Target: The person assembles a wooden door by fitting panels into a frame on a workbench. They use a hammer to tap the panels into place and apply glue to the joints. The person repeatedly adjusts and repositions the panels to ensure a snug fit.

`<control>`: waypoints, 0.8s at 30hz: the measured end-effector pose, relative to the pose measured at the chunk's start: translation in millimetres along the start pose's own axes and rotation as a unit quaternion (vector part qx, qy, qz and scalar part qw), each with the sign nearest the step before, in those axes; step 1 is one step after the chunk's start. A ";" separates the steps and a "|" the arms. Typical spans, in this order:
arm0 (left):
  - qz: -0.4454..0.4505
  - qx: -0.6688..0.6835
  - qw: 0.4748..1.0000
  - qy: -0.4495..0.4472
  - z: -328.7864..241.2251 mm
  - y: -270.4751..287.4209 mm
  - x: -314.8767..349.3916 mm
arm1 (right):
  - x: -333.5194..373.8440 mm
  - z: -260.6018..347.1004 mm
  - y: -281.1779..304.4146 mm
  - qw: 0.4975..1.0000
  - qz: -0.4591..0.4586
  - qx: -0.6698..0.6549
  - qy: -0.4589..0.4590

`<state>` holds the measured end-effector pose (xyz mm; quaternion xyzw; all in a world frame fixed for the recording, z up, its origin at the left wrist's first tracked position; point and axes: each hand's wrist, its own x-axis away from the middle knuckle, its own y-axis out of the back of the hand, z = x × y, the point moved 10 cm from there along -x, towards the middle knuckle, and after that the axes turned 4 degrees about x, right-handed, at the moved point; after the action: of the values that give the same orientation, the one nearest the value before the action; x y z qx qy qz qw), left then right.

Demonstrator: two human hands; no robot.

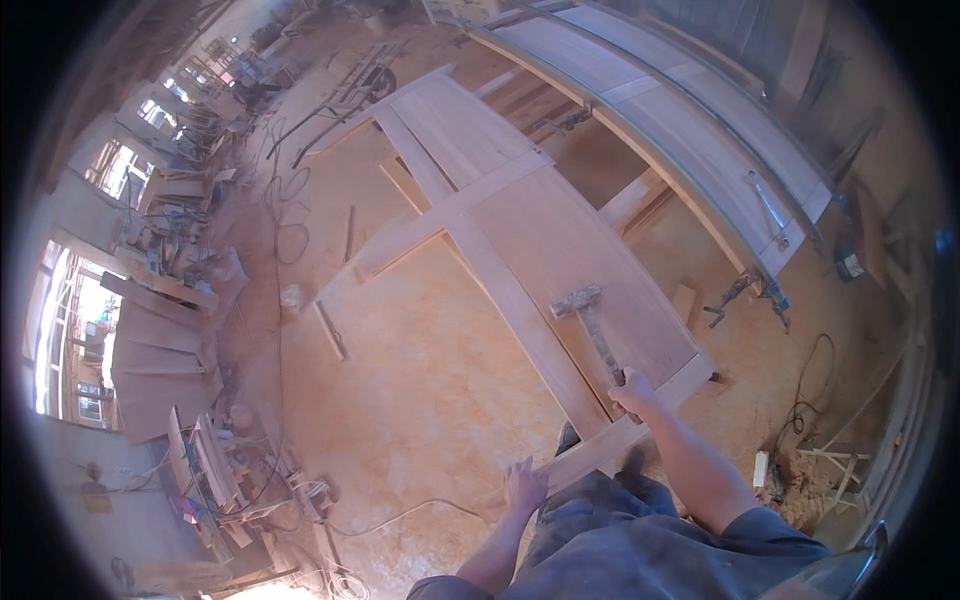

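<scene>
My right hand [630, 392] is closed round the lower handle of a hammer [597, 340], whose blocky metal head lies over the panel of a wooden door frame [570, 240]. Across the near end of that frame runs a pale wooden rail [590, 452]. My left hand [525, 487] grips the rail toward its left end, fingers over the wood. Narrow dark gaps show between the long side piece and the panel. Another crosspiece [400, 240] juts out to the left from the frame's middle.
A second panelled assembly [640, 85] in long clamps stands at the right, with a metal wrench-like tool [768, 205] on it. A clamp handle [728, 300] sticks out at its near end. Loose wood strips [330, 330] and cables [800, 400] lie on the dusty floor. Stacked boards [210, 470] stand left.
</scene>
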<state>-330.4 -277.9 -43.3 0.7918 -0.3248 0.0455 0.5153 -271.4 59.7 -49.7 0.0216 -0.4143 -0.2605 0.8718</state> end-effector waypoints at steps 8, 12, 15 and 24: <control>-0.140 0.019 0.990 -0.004 15.5 71.8 100.5 | -12.3 -14.5 4.1 0.997 -0.056 0.036 0.025; -0.187 -0.004 0.982 -0.020 49.9 90.0 126.0 | -9.5 -12.9 -5.1 0.993 -0.078 0.080 0.027; -0.137 0.040 0.990 -0.009 62.8 112.9 101.7 | -7.6 -5.7 -4.7 0.987 -0.112 0.116 0.024; -0.030 0.049 0.992 -0.116 228.1 204.2 24.0 | -2.8 1.4 -48.9 0.986 -0.137 0.047 -0.079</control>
<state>-486.1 -534.7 21.0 0.8251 -0.3560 -0.0462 0.4362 -295.3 19.0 -63.2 0.0982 -0.4870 -0.3585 0.7904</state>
